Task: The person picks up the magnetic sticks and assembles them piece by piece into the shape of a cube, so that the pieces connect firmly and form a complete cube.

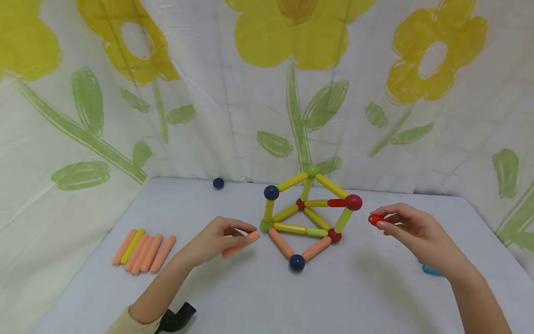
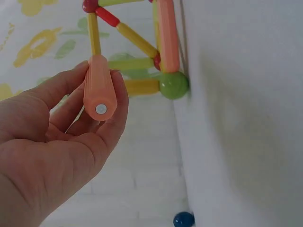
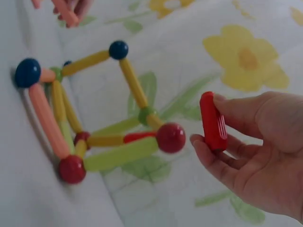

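Note:
My left hand (image 1: 221, 239) pinches a salmon-coloured magnetic rod (image 2: 100, 90) between thumb and fingers; a silvery dot shows at its near end. The hand is just left of a frame built from magnetic rods and balls. In my right hand (image 1: 417, 232), a short red rod (image 3: 214, 122) is held by the fingertips, apart from the frame's right side. The frame has yellow rods (image 1: 289, 228), a red ball (image 1: 353, 202) at upper right and a dark blue ball (image 1: 271, 192) at upper left. Two salmon rods (image 1: 316, 249) meet at another dark blue ball (image 1: 296, 263) in front.
Several loose salmon rods (image 1: 143, 253) and a yellow rod (image 1: 132, 246) lie side by side at the left. A single dark blue ball (image 1: 218, 183) sits near the back edge. Partly behind my right wrist is a blue piece (image 1: 432, 270). A flower-patterned cloth (image 1: 208, 116) hangs behind the table.

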A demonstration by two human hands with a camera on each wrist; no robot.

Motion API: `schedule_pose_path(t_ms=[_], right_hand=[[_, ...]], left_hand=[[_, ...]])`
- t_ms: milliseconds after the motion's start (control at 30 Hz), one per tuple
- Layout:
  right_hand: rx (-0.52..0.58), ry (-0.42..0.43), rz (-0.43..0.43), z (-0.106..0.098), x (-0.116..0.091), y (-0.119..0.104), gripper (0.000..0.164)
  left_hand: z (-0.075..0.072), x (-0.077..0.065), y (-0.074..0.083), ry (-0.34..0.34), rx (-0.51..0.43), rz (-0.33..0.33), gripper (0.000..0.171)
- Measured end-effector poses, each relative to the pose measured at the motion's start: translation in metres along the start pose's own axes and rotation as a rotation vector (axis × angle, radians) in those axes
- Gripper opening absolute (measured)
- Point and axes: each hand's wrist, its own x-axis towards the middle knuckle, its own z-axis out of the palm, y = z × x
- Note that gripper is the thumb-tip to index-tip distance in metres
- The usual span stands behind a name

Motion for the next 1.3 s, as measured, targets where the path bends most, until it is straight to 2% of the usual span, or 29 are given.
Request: schedule_pose_path(t_ms=[100,267,533,1033,1300], right_hand=[[0.061,-0.021,-0.079,0.015,0.009,-0.02,0.03],[0.081,-0.047,-0.072,0.04,0.025,-0.038,0.027],[0.112,-0.1,-0.054,0.065,0.036,-0.044,0.024],[0.113,-0.141,-0.069,0.078,0.036,-0.046,0.024],[0.072,-0.211,-0.136,0.08,0.035,-0.045,0.029]], left_hand=[[0.012,0.01,0.011,-0.035,-0.016,0.051,0.031],[0.029,0.023,0.033,-0.086,-0.046,0.118,0.03],[0.049,0.032,0.056,-0.104,-0.122,0.106,0.029],[0.057,0.027,0.059,-0.111,-0.207,0.105,0.03],[0.057,0.028,0.057,-0.118,-0.217,0.103,0.03]])
